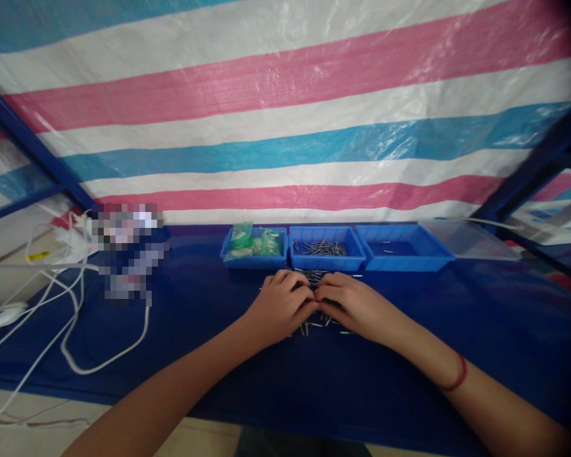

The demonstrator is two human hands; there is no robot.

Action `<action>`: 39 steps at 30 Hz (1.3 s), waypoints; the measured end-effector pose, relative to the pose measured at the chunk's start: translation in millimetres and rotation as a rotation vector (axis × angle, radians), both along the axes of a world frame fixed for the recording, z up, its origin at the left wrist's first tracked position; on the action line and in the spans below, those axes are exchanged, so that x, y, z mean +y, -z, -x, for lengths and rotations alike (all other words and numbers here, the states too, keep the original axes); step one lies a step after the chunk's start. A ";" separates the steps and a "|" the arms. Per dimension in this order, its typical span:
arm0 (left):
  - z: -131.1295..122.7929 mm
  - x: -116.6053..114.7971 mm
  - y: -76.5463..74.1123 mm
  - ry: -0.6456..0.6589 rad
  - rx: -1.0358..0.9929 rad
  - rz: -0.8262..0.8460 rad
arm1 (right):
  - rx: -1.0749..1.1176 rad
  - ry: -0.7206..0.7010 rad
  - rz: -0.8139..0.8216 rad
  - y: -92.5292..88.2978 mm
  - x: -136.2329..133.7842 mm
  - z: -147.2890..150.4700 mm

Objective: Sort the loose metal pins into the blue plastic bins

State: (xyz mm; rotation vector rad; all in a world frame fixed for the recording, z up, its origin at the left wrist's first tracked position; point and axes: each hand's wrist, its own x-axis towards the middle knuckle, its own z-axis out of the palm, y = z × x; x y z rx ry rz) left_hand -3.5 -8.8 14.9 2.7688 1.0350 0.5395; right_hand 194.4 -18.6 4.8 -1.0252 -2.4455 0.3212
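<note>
A loose pile of thin metal pins (315, 278) lies on the blue table, dark and silvery, partly hidden under my hands. My left hand (283, 303) rests over its left side with fingers curled and thumb drawn in. Over the right side is my right hand (354, 304), also closed, its fingertips meeting those of the left. Whatever the fingertips pinch is too small to make out. Just behind, a middle blue bin (327, 259) holds many similar pins. A right-hand blue bin (409, 261) has a few pins on its bottom.
A left blue bin (254, 261) contains green-tinted plastic bags (242, 238). Beside the right bin lies a clear plastic sheet (471, 240). White cables (76, 304) tangle across the table's left end, near a white mouse-like device (6, 314). Striped sheeting (285, 146) hangs behind.
</note>
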 end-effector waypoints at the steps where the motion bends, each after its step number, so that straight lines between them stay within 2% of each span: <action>1: -0.7 2.3 -3.4 0.022 -0.006 0.007 | 0.026 0.007 -0.001 -1.1 0.1 -1.1; 5: -4.2 14.5 -11.0 0.076 -0.039 0.040 | 0.150 0.080 0.018 -7.0 -0.1 -3.6; 9: -5.0 21.3 -6.2 0.094 -0.100 0.094 | 0.312 0.146 0.040 -11.2 -0.3 -2.6; 15: -4.9 9.4 -0.7 0.036 -0.167 0.114 | 0.535 0.267 0.171 -12.4 -4.0 4.4; 19: -9.3 0.8 1.0 -0.022 -0.287 0.110 | 0.687 0.261 0.235 -11.5 -8.3 11.3; 25: -13.2 -1.3 5.5 -0.049 -0.445 0.145 | 0.742 0.241 0.215 -10.6 -8.5 13.1; 39: -10.7 1.6 5.2 -0.133 -0.475 0.163 | 0.792 0.226 0.184 -16.1 -11.0 12.6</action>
